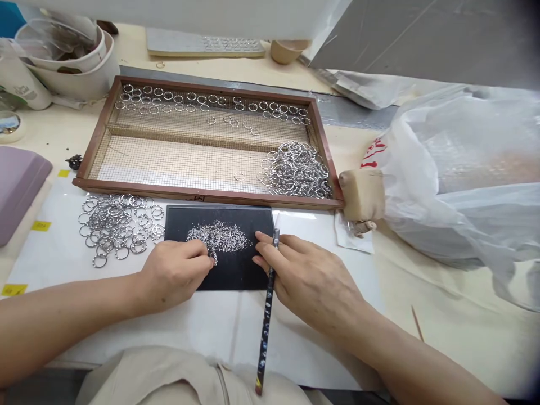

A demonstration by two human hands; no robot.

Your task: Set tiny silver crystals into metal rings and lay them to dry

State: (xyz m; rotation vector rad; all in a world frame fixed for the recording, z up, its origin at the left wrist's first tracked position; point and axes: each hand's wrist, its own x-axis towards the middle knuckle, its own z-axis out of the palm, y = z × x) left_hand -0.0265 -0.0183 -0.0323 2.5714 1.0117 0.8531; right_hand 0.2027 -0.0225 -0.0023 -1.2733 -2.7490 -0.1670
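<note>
My left hand (175, 267) is closed in a pinch on a small silver ring (214, 259), mostly hidden by the fingers. It is held over the lower part of a black tray (240, 275), just below a spread of tiny glittering stones (219, 235). My right hand (310, 273) has a dark patterned pencil (266, 326) lodged between its fingers, pale tip pointing away from me. Its fingertips rest at the tray's right edge. Left of the tray, a loose heap of silver rings (120, 225) lies on the white sheet.
Beyond the tray is a wood-framed mesh screen (177, 163), with rings in rows at the back and a ring pile (299, 171) at right. A tan block (363, 194) and a white plastic bag (455, 185) stand at right. A purple case (19, 188) sits left.
</note>
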